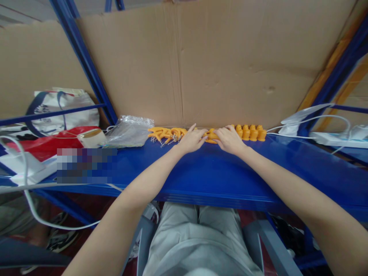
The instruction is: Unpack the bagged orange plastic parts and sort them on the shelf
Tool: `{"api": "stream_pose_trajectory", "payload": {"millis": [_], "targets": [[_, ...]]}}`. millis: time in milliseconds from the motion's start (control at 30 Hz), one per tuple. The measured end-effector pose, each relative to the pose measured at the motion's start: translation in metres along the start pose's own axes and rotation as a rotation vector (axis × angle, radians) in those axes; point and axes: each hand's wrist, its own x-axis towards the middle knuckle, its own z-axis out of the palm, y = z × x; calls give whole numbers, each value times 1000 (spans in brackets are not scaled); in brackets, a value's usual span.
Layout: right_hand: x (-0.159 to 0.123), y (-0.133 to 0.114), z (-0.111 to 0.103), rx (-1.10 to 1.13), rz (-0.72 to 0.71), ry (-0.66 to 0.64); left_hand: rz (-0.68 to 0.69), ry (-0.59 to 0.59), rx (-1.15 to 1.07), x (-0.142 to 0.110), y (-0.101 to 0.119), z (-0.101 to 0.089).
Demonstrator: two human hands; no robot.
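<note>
On the blue shelf top (207, 168), both my hands are at a row of yellow-orange plastic pieces along the back. My left hand (192, 140) lies beside the curved yellow pieces with small metal chains (163, 134), its fingers stretched out to the right. My right hand (230, 139) is spread over the near edge of the middle yellow pieces (212, 136), fingertips touching them. The fingers partly hide these pieces, so their shape is unclear. To the right of my right hand, several yellow knobbed pieces (253, 132) stand upright in close rows.
A cardboard panel (218, 65) closes off the back. Left of the yellow pieces lie a clear plastic bag (129, 130), a red bag (57, 142) and a white power strip (34, 168). White cables (304, 136) run along the right side. Blue posts (86, 61) frame the shelf.
</note>
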Motion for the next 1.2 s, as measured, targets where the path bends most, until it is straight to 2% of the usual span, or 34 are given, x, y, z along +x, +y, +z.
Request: {"api": "stream_pose_trajectory", "payload": {"millis": [133, 400, 933, 1200], "targets": [[0, -3, -1, 23, -24, -23, 23, -71, 49, 1, 4, 0], [0, -2, 2, 104, -100, -37, 106, -40, 80, -1, 5, -4], [-1, -3, 5, 175, -80, -60, 120, -119, 59, 0, 6, -4], [6, -6, -2, 97, -62, -79, 79, -117, 62, 1, 8, -2]]}}
